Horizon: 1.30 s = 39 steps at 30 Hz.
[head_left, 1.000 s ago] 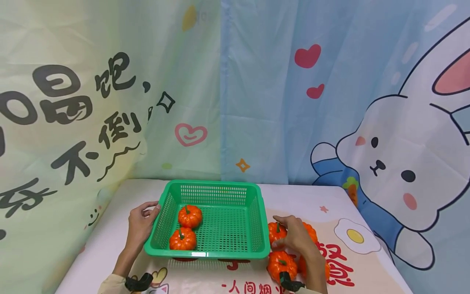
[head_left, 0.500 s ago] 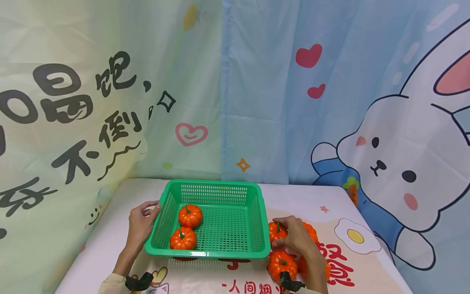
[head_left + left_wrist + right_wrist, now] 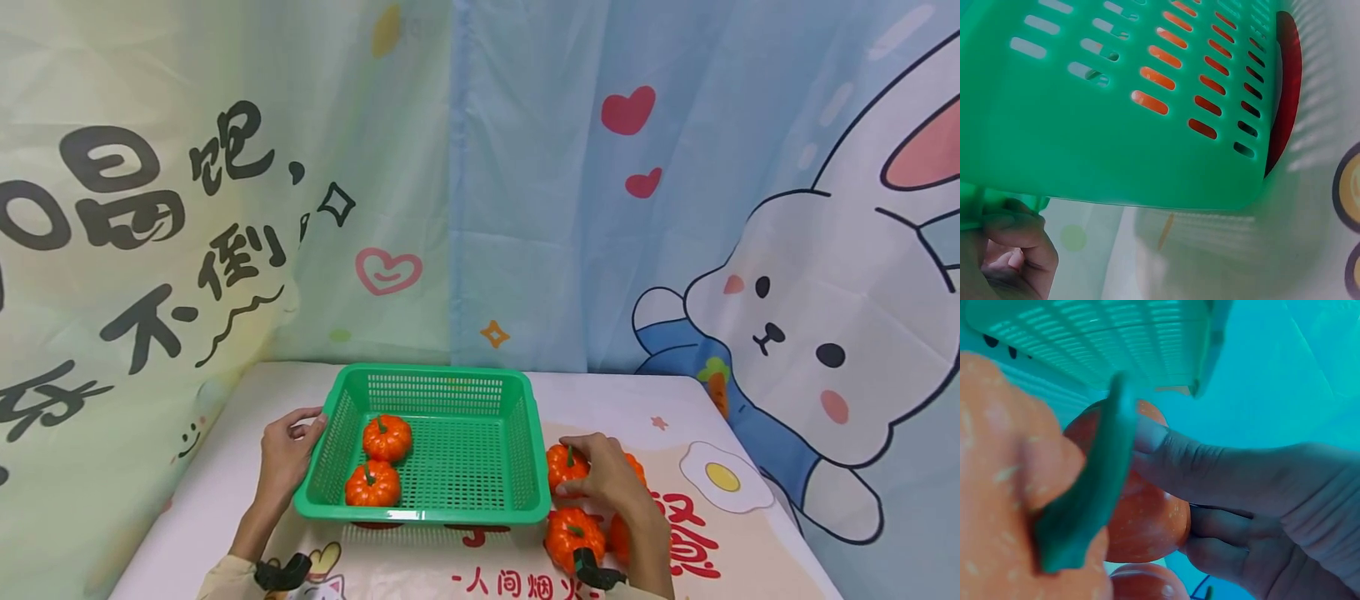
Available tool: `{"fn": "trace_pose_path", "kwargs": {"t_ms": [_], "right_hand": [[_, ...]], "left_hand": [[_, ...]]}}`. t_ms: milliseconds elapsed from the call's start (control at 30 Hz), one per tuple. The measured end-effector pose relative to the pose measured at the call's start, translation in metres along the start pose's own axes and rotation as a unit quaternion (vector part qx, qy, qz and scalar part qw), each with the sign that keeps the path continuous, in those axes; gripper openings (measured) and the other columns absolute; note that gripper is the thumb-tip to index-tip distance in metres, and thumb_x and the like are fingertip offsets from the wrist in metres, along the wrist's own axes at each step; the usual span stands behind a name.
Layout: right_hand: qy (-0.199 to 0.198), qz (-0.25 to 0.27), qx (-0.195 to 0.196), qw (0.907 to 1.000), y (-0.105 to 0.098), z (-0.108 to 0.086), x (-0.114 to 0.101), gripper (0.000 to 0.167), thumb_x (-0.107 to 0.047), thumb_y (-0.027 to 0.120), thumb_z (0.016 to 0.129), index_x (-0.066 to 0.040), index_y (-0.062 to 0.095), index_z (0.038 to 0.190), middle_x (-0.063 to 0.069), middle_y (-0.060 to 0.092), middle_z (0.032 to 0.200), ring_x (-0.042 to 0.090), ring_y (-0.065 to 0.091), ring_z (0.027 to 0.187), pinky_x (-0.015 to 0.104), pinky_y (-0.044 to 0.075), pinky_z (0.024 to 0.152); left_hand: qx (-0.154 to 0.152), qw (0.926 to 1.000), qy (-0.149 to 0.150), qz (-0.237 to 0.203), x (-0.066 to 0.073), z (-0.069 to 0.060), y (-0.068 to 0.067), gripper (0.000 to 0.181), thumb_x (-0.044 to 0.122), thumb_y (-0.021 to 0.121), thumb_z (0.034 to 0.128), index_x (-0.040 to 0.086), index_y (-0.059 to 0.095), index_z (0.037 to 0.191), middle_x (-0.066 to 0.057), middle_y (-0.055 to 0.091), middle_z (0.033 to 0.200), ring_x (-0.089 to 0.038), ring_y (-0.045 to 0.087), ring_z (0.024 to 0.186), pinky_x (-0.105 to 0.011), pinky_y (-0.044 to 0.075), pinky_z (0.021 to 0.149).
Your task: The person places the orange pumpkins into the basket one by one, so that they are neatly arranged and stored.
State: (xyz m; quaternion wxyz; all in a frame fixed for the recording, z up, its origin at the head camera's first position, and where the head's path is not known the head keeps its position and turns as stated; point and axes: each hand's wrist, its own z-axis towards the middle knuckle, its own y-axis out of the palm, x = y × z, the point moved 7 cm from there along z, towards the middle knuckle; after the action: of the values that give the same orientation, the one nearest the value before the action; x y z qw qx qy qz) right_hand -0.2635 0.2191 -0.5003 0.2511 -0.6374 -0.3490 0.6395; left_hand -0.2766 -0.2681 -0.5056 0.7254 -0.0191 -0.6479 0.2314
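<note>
While the left hand [image 3: 288,450] grips the green basket [image 3: 420,515] and the right fingers [image 3: 1219,553] seem to pinch a pumpkin [image 3: 561,471] inside the surface's [image 3: 600,400] right edge, shallow contact could drop it.

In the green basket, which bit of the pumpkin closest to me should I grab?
Hold that pumpkin by its fat, ribbed left and right sides, at the widest part. Come straight down from above, because the basket walls rise around it and the other pumpkin sits right behind. Its round body probably gives a better hold than the thin green stem on top.
</note>
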Motion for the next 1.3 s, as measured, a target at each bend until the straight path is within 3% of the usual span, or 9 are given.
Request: {"fn": "trace_pose_path", "kwargs": {"t_ms": [167,867,1300], "right_hand": [[-0.009,-0.002,-0.001,1.0000,-0.005,-0.001,-0.006,0.070,-0.015,0.100,0.078,-0.004,0.073,0.141,0.010,0.077,0.131,0.029,0.067,0.121,0.059,0.057,0.109],[0.018,-0.007,0.000,0.9998,-0.024,-0.015,-0.015,0.067,-0.015,0.096,0.084,-0.006,0.070,0.145,0.012,0.074,0.135,0.031,0.065,0.125,0.058,0.058,0.107],[0.011,-0.038,0.018,0.9990,-0.043,-0.026,-0.026,0.070,-0.020,0.096,0.084,-0.007,0.069,0.147,0.016,0.072,0.138,0.038,0.061,0.129,0.065,0.054,0.110]], "left_hand": [[0.000,1.0000,-0.003,0.003,0.000,0.000,0.000,0.033,0.019,0.070,0.1082,-0.005,0.074,0.130,-0.012,0.077,0.076,-0.005,0.063,0.056,-0.022,0.053,0.054],[0.006,0.9998,0.000,0.019,-0.004,-0.002,-0.001,0.031,0.018,0.069,0.1087,-0.005,0.074,0.130,-0.013,0.077,0.077,-0.007,0.063,0.057,-0.023,0.054,0.054],[0.001,1.0000,0.006,0.006,-0.002,0.000,-0.001,0.034,0.019,0.071,0.1079,-0.006,0.073,0.131,-0.016,0.077,0.078,-0.006,0.062,0.055,-0.022,0.053,0.053]]}}
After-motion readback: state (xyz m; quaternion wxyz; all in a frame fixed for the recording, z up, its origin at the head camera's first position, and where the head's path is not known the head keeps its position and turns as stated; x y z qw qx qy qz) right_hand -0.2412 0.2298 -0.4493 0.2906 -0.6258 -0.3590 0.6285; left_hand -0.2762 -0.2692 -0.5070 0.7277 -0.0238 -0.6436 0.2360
